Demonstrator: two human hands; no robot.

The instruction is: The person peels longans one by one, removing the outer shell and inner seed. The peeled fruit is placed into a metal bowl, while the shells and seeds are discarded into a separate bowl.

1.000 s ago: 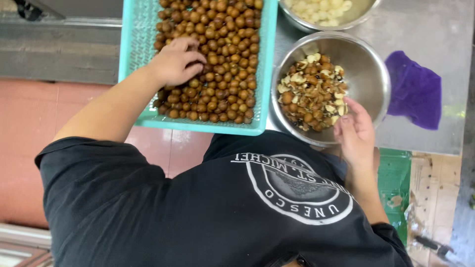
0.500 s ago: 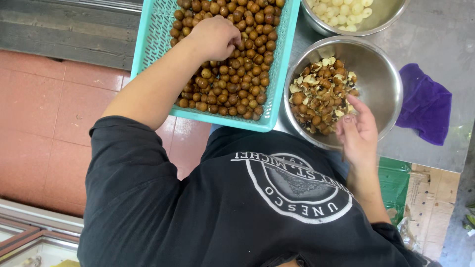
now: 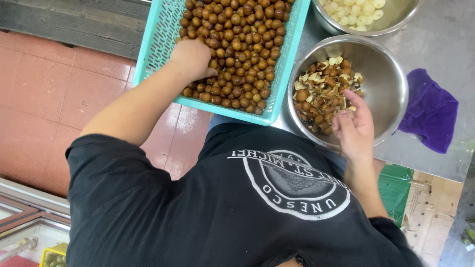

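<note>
Steel table [image 3: 445,29], red tiled floor [image 3: 44,94]

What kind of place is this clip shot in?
Probably a food-prep workspace or kitchen: a steel counter, a turquoise basket full of brown fruit, and steel bowls, one of peels and one of pale peeled pieces.

Even daylight, sharp, soft shadows
</note>
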